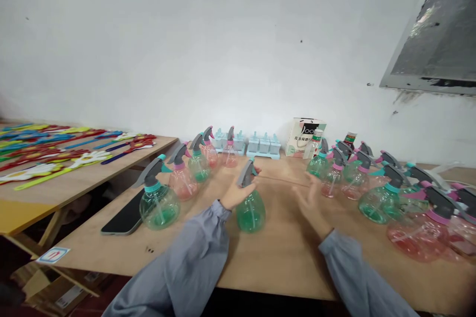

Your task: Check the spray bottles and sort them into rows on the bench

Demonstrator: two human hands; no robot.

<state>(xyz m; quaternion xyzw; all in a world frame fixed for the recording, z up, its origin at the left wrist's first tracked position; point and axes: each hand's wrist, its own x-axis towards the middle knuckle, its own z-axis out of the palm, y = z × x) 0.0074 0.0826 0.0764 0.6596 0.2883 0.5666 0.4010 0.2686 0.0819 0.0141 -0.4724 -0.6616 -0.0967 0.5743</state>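
Observation:
My left hand (238,192) is wrapped round the neck of a green spray bottle (251,214) at the middle of the table. The bottle stands nearly upright, with a grey head and a teal trigger. To its right, my right hand (311,199) is empty, its fingers apart, close to a group of spray bottles. In that group a green spray bottle (379,204) and a pink spray bottle (418,235) stand nearest. Left of my left hand, a row holds another green spray bottle (159,208) and a pink spray bottle (183,183), among others.
A black phone (124,215) lies at the table's left side. At the back stand light-blue popsicle molds (264,145) and a printed box (301,136). Colourful flat plastic hand-shaped pieces (89,158) cover the left table (163,144). A white wall rises behind.

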